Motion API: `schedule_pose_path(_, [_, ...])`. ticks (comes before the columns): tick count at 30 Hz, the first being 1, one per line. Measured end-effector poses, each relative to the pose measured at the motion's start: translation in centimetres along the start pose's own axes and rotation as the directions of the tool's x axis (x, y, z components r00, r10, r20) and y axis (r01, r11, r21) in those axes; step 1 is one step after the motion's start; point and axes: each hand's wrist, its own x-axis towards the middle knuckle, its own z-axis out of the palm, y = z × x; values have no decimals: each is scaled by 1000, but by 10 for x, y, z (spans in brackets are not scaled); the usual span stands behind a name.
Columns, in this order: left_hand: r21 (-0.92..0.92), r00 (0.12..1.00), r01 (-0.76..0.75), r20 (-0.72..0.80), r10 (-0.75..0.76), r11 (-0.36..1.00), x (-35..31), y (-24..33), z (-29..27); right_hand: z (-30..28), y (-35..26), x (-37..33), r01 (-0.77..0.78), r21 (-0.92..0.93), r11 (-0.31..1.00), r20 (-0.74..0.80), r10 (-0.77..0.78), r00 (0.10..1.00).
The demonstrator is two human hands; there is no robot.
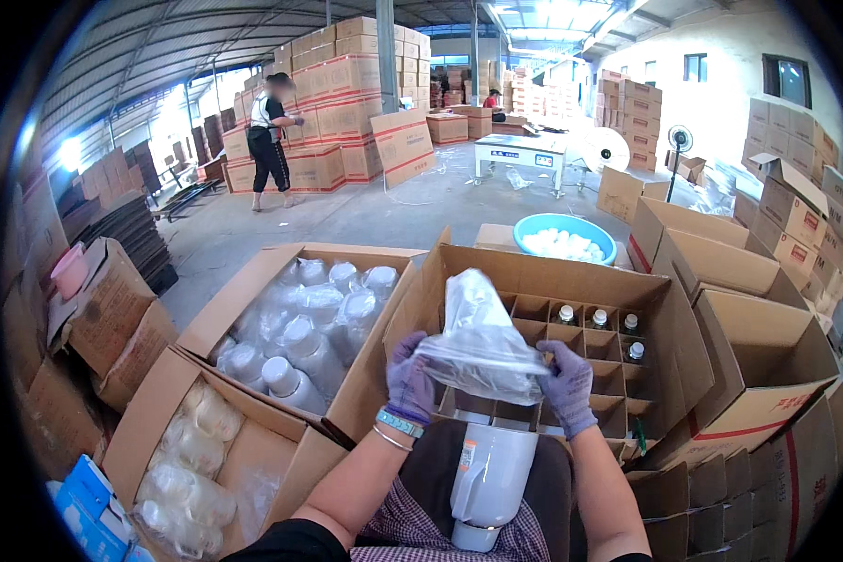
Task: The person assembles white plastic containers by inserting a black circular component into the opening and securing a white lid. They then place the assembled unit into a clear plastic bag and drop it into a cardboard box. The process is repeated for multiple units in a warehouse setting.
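My left hand [409,382] and my right hand [569,389], both in purple gloves, are closed on opposite sides of a clear plastic bag [482,328]. The bag is bunched and stands up in front of me, slightly blurred. Below it, a white jug [496,473] with a side handle and an orange label rests in my lap, lid end toward me. Just beyond my hands is a carton [562,270] with cardboard dividers. Several capped bottles [598,318] stand in its right-hand cells; the bag hides part of the grid.
To the left, one carton [206,328] holds several plastic-wrapped white containers; a lower carton [272,421] holds wrapped handled jugs. A blue basin [539,223] with small white pieces sits beyond. Open cartons [759,328] crowd the right. Farther off, a person [270,140] stands by stacked boxes.
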Motion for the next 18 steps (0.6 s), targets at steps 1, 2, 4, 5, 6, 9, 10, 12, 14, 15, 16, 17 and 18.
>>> schedule_pose_path(1, [-103,997,39,74,-31,994,8,-42,-35,15,20,-2,93,-21,995,53,-92,994])
schedule_pose_path(2, [-354,936,351,155,-316,867,3,-53,-15,22,59,-14,150,-77,986,99,-142,985])
schedule_pose_path(4, [-148,883,454,209,-421,878,-12,-75,-6,41,121,-48,188,-267,945,240,-124,963])
schedule_pose_path(5, [302,948,204,175,-265,931,-22,-93,-25,47,125,-65,205,-233,951,281,-136,950])
schedule_pose_path(6, [323,939,290,89,-334,901,-28,-97,-19,45,131,-79,210,-215,954,314,-136,940])
schedule_pose_path(9, [818,941,-56,235,-244,573,-59,-74,-20,28,124,-106,73,-26,997,273,-63,960])
schedule_pose_path(10, [758,960,-68,227,-164,649,-66,-72,-21,21,116,-112,-42,136,990,260,5,966])
schedule_pose_path(12, [638,984,-99,176,-19,764,-85,-57,-33,10,77,-131,-267,462,845,285,144,948])
schedule_pose_path(14, [612,964,-62,241,-111,789,-126,2,-9,-25,23,-148,-160,416,895,345,7,938])
schedule_pose_path(15, [648,937,-197,346,-54,736,-141,20,-8,-32,17,-152,210,337,918,321,-322,891])
schedule_pose_path(16, [657,892,-331,453,-4,677,-154,33,-7,-40,6,-161,298,318,900,435,-417,798])
schedule_pose_path(17, [691,871,-340,488,-63,638,-169,43,-3,-41,4,-178,320,283,904,491,-424,761])
schedule_pose_path(18, [727,849,-352,513,-125,589,-185,50,-4,-40,-2,-196,345,260,902,545,-432,719])
